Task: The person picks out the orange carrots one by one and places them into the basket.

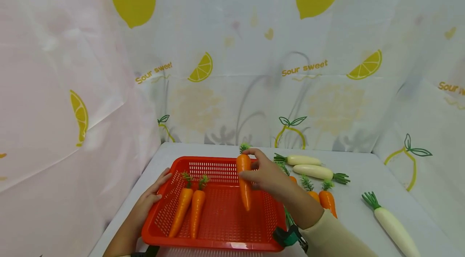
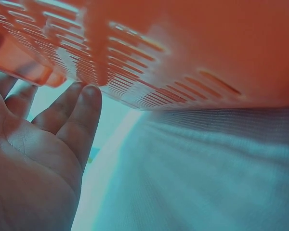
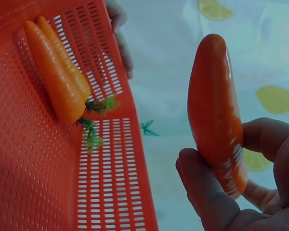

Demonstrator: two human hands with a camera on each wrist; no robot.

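My right hand (image 1: 267,174) pinches an orange carrot (image 1: 245,184) above the right part of a red plastic basket (image 1: 214,244); the carrot's green top points up and its tip hangs down. In the right wrist view the thumb and fingers press on the carrot (image 3: 214,101) from both sides. Two carrots (image 1: 197,212) lie side by side in the left half of the basket. My left hand (image 1: 145,202) rests against the basket's left side, and the left wrist view shows its fingers fairly straight, touching the slotted wall (image 2: 130,62).
Right of the basket lie several more carrots (image 1: 328,200), partly hidden by my right arm. Two white radishes (image 1: 312,171) lie behind them, and another white radish (image 1: 396,228) is at the far right. A lemon-print curtain (image 1: 232,99) hangs around the white table (image 1: 357,176).
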